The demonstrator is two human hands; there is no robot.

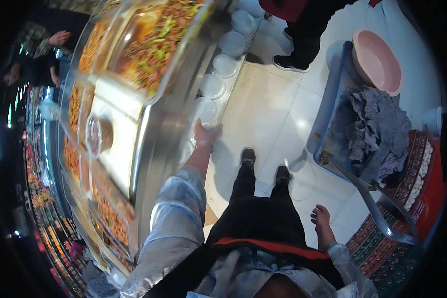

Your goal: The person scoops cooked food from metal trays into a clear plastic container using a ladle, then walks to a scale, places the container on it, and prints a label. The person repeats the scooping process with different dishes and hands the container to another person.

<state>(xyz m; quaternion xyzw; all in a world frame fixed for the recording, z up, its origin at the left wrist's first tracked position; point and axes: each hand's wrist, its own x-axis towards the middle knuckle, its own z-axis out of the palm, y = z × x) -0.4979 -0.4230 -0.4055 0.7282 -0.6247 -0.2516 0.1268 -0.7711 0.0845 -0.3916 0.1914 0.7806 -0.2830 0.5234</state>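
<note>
My left hand [205,133] reaches down beside the metal counter, at the near end of a row of round translucent plastic containers [213,86]. Its fingers touch or nearly touch one container [205,109]; whether they grip it is unclear. My right hand [320,216] hangs over the floor at the right of my body, its fingers loosely curled with nothing visible in them. Left of the row, the counter holds clear trays of chopped food in sauce [160,48]. A round plastic-covered container [94,136] rests on the white surface between the trays.
A blue-rimmed bin [329,111] with crumpled grey cloth-like material [380,130] and a pink basin [377,61] stands at right, near a bent metal handle [376,216]. A person in dark trousers [308,37] stands ahead. Other people are across the counter at upper left.
</note>
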